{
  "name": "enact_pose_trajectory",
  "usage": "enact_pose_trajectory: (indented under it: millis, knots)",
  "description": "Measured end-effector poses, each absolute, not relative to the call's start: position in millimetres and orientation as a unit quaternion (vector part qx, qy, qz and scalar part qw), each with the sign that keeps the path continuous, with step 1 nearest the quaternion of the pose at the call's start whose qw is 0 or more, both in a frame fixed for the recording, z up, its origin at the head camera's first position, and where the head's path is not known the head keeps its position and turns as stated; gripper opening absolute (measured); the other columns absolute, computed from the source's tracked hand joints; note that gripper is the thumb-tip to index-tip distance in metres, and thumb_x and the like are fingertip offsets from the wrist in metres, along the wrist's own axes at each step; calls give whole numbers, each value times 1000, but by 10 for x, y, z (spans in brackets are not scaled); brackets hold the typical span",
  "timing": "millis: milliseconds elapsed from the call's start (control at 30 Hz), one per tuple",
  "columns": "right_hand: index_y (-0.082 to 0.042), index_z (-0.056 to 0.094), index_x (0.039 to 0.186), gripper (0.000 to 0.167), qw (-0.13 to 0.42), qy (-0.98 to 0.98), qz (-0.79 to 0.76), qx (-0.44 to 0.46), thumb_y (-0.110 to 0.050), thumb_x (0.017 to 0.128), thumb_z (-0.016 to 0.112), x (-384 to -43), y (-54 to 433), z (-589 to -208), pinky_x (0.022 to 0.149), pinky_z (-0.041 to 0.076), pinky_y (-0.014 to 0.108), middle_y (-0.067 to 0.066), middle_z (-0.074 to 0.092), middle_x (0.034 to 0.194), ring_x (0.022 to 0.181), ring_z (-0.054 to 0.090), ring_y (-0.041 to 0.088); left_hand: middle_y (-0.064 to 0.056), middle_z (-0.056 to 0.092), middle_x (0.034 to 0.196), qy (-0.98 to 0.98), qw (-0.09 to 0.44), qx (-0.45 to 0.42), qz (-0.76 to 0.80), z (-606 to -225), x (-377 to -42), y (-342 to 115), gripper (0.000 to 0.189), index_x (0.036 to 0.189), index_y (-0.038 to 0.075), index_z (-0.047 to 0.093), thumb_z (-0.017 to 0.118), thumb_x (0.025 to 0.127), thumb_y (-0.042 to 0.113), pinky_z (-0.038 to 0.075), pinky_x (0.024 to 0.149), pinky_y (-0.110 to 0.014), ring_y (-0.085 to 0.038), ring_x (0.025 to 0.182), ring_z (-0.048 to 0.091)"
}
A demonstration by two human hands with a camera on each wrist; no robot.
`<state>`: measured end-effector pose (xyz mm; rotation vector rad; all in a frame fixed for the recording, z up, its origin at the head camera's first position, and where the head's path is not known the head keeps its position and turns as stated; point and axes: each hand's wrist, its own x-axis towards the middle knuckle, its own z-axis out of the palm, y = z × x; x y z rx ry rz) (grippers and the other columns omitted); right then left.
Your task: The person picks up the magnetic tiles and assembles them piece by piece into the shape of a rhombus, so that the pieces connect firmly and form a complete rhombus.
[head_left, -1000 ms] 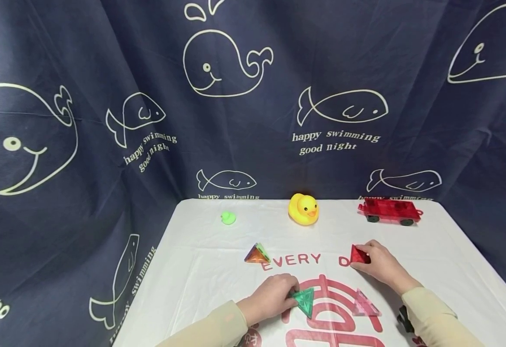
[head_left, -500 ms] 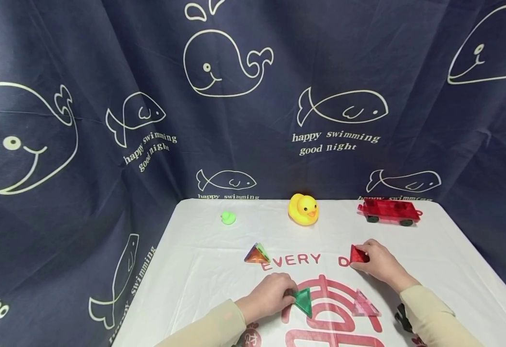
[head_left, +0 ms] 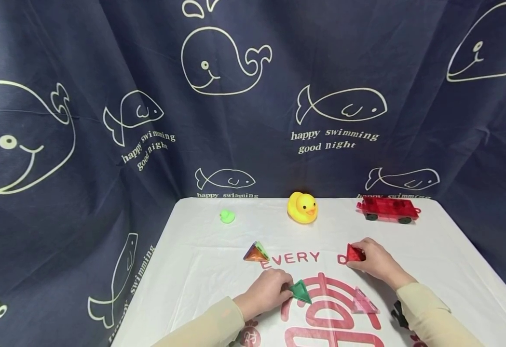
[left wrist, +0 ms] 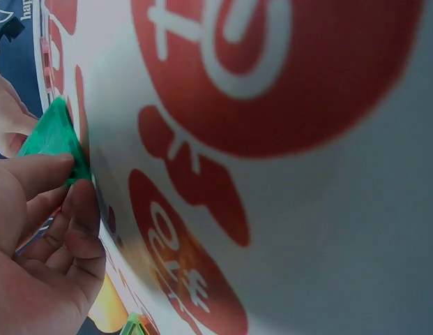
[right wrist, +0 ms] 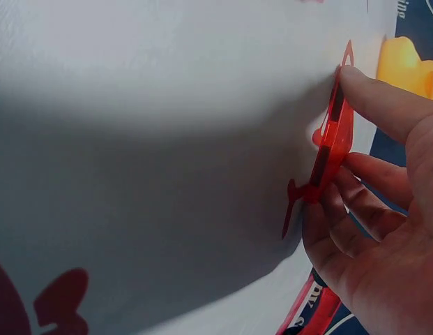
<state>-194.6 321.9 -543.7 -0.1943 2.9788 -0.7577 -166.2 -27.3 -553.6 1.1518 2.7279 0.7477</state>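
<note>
In the head view my left hand (head_left: 267, 290) pinches a green triangular magnetic tile (head_left: 300, 292) by its left corner. The left wrist view shows the thumb and fingers on this green tile (left wrist: 54, 139), held tilted close to the tabletop. My right hand (head_left: 376, 260) holds a red triangular tile (head_left: 354, 254) above the printed letters. In the right wrist view the red tile (right wrist: 335, 139) is seen edge-on between thumb and fingers. A pink triangular tile (head_left: 363, 302) sits between the two forearms. An orange, green and purple tile pyramid (head_left: 256, 252) stands beyond the left hand.
At the back of the white table (head_left: 192, 231) are a small green duck (head_left: 227, 216), a yellow duck (head_left: 302, 208) and a red wheeled car base (head_left: 388, 209). A dark object (head_left: 399, 314) is partly hidden by the right sleeve. A navy curtain hangs behind.
The left hand has moved slightly away from the person and left, and the green tile has turned in its fingers. The right hand keeps hold of the red tile, almost still.
</note>
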Motion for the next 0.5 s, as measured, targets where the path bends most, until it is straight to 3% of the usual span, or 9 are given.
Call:
enact_pose_trajectory:
  millis: [500]
  knots:
    - [10, 66, 125, 70, 49, 965, -251, -63, -32, 77, 94, -1941, 2986, -5412, 88, 55, 53, 15, 64, 108, 95, 60, 27, 16, 46, 59, 905, 9, 353, 236, -5556, -1726, -261, 29, 69, 20, 58, 82, 86, 15, 33, 51, -18, 0, 52, 40]
